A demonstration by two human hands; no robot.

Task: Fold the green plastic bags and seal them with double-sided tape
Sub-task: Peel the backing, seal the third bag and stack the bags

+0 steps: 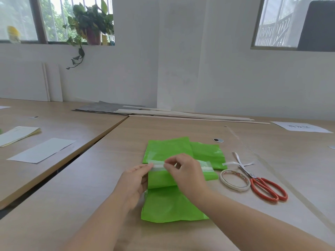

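Green bag (pixel 172 205) lay flat on the table (pixel 163 127) near the front edge, partly folded, its flap coming up to a white tape strip (pixel 205 167) that ran across the bag. Right hand (pixel 186 171) pinched the tape strip between thumb and forefinger near its left part, most likely lifting the backing. Left hand (pixel 134 182) sat at the bag's left edge with its fingertips at the strip's end; I cannot tell whether it was pinching or only pressing.

Step in hand, my read: peeling the liner before sealing. To do it well:
- pin the bag right beside the lift point, so the thin film doesn't rise with the liner
- pull low and along the strip, not upward
- keep the fold square before pressing the flap down

Risk: adhesive lifting or film wrinkling under the tape.

A second green bag (pixel 208 153) lay behind and to the right, partly under the first. The tape roll (pixel 222 179) was just right of the bags, touching the red-handled scissors (pixel 252 176). Loose white liner strips (pixel 239 161) lay by the blades.
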